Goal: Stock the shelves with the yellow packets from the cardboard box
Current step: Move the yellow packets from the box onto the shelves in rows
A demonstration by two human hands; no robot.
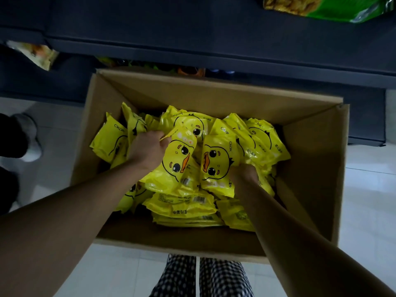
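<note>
Pick step: left hand and right hand each grip a yellow packet in the box; next lift to shelf.

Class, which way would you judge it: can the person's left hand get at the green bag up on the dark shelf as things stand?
Probably not at once. The left hand is down in the cardboard box gripping a yellow packet, and the green bag lies far across on the shelf. The path itself looks free.
</note>
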